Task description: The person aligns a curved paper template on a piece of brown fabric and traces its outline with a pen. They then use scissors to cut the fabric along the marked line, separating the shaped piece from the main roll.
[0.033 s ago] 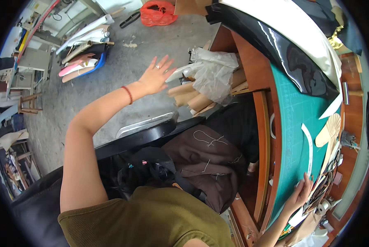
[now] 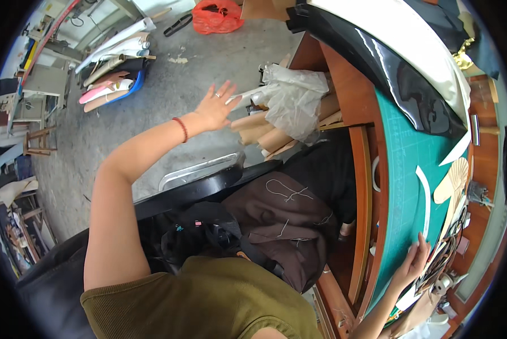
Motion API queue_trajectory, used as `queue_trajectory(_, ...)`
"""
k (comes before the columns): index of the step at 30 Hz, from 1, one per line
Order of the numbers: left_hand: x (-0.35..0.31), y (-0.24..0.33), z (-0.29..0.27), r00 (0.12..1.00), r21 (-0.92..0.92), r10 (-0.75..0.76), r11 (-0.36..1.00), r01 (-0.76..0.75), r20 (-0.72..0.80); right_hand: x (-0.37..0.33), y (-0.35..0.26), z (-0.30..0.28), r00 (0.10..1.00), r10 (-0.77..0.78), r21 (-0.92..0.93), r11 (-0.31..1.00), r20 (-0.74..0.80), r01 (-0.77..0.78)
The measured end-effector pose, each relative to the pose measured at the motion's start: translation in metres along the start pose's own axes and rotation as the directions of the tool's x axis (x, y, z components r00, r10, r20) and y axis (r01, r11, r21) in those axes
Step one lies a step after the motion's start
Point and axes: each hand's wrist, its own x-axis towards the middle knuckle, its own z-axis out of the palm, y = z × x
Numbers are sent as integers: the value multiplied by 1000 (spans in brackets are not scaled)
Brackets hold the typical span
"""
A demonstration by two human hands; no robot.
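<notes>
My left hand [image 2: 213,111] is held out over the floor with its fingers spread, holding nothing; the forearm wears a ring of red beads [image 2: 180,129]. It appears nearest to a crumpled clear plastic sheet [image 2: 290,99] lying over brown rolls [image 2: 256,129]. At the right, my right hand [image 2: 413,263] is over the green cutting mat [image 2: 399,186], its fingers stretched out. Its fingertips reach the lower end of a narrow, curved white strip [image 2: 425,198]. Whether they press on the strip is too small to tell.
Glossy black sheet material [image 2: 372,56] and a white sheet [image 2: 400,37] cover the mat's far end. Fan-ribbed beige pieces [image 2: 454,181] and tangled cords [image 2: 443,257] line its right edge. A blue bin of rolls [image 2: 126,93] and a red plastic bag [image 2: 217,17] are on the floor.
My left arm has shifted very slightly to the right. A fingertip of my right hand has moved a little farther up beside the white strip, whose far end sits slightly farther away.
</notes>
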Motion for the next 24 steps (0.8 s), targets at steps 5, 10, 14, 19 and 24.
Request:
queue_trajectory(5, 49, 28, 67, 943, -305, -28, 943, 135, 331, 32, -10, 23, 997, -70, -176, 982, 30, 74)
queue_trajectory(10, 95, 63, 166, 858, -549, 51, 787, 280, 511, 37, -15, 29, 993, -114, -342, 932, 29, 117)
queue_trajectory(14, 115, 101, 178, 834, -565, 71, 767, 305, 547, 37, -14, 30, 994, -101, -372, 922, 34, 107)
queue_trajectory(19, 142, 146, 154, 837, -513, -101, 748, 420, 538, 35, -15, 27, 997, -63, -385, 920, 43, 75)
queue_trajectory(24, 166, 156, 234, 947, -648, -152, 698, 305, 282, 41, -21, 30, 995, -86, -416, 904, 46, 97)
